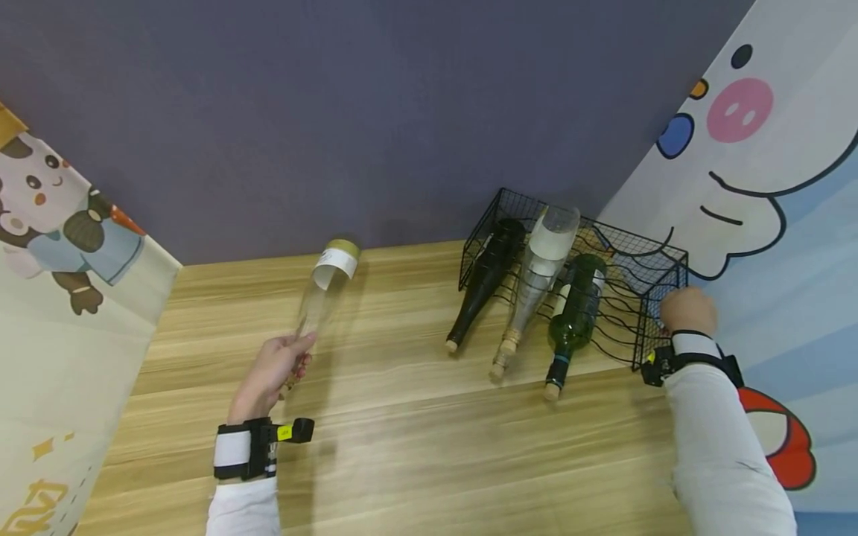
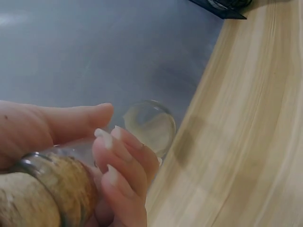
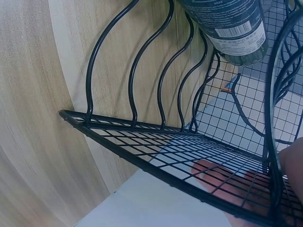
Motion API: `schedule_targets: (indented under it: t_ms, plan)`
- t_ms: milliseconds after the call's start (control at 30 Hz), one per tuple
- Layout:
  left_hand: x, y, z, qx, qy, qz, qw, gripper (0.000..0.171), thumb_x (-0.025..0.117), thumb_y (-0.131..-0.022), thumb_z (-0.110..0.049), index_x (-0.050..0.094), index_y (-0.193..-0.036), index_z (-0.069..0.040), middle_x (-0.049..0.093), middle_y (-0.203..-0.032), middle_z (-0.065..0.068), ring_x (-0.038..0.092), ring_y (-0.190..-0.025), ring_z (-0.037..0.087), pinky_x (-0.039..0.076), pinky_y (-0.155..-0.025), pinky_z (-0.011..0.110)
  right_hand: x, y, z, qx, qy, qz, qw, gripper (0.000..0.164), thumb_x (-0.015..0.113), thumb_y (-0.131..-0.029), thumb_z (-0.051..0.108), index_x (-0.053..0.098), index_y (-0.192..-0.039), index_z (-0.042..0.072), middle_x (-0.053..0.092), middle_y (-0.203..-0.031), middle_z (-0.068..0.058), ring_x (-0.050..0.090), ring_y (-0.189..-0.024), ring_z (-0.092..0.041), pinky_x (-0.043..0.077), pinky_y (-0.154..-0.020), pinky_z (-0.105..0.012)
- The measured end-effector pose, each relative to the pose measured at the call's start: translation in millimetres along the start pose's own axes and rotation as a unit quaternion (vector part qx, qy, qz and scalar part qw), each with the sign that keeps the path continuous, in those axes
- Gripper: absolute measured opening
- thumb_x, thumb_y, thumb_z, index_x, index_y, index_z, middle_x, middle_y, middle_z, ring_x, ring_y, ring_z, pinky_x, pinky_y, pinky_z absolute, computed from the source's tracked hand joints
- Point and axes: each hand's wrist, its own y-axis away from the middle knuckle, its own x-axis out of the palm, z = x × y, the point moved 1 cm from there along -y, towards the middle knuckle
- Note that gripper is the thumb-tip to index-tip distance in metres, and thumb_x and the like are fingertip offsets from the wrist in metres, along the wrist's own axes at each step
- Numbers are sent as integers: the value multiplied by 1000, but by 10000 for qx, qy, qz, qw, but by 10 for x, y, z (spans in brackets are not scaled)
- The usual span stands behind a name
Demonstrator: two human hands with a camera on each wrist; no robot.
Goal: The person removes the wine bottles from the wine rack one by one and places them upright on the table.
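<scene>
**Left hand (image 1: 271,368) on corked clear bottle (image 1: 324,294)**

Hand curled round its neck, well left of black wire rack (image 1: 645,269). Right hand (image 1: 689,311) pinches rack's right end wall. Racked: dark bottle (image 1: 491,266), clear bottles (image 1: 550,244), green bottle (image 1: 580,301).

Smooth clear glass bottle (image 1: 323,292), rough cork stopper (image 2: 26,203), paper label (image 1: 339,260), glossy metal wire rack (image 3: 142,164), wood-grain tabletop (image 1: 429,454)

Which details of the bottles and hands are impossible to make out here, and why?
Head view: clear bottle, neck mostly behind the left hand.
Head view: right hand, grip hidden by its own back.
Left wrist view: cork, cut off by the left edge.
Right wrist view: green bottle, neck cut off by the top edge; label, fine print too small to read.
</scene>
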Motion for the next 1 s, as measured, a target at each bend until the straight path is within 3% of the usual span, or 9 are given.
schedule_targets:
  t_ms: [267,467,700,800,900,1000]
  plan:
    - [3,-42,41,-137,22,60,9999,42,46,-104,-41,52,-111,0,51,-74,-8,48,-66,8,36,-64,27,-21,9,-7,62,-19,103,9999,51,22,-102,19,47,-112,-24,53,-108,-44,61,-92,-51,52,-54,-43]
    - [5,-57,90,-222,-15,18,9997,46,46,-104,-42,52,-115,1,52,-75,-9,48,-66,9,35,-65,27,-20,8,-3,113,3,188,9998,52,21,-102,20,44,-116,-24,51,-114,-45,58,-101,-54,54,-66,-50]
    - [-40,-60,105,-212,97,232,9995,31,45,-104,-26,50,-113,3,53,-76,-8,49,-64,6,42,-59,22,-16,15,19,154,18,228,9996,53,19,-103,21,43,-119,-25,51,-114,-45,58,-102,-53,54,-69,-51]
    - [-87,-23,118,-372,114,439,9983,36,44,-102,-23,44,-125,5,55,-78,-8,51,-63,4,42,-55,20,-6,23,21,169,-14,216,9996,53,20,-103,21,44,-118,-24,52,-112,-43,59,-96,-50,54,-65,-48]
    - [-137,28,142,-509,-21,625,9967,53,46,-103,-30,32,-145,-1,56,-79,-7,51,-61,3,43,-52,20,0,25,17,160,-80,217,9996,53,20,-104,21,43,-119,-24,52,-111,-43,59,-95,-49,53,-65,-47]
    - [-182,69,170,-440,-179,592,9971,67,49,-103,-36,19,-156,-8,57,-79,-6,51,-61,4,44,-53,21,-2,22,11,133,-107,227,9996,54,19,-104,21,40,-122,-25,50,-113,-44,58,-96,-50,53,-67,-49]
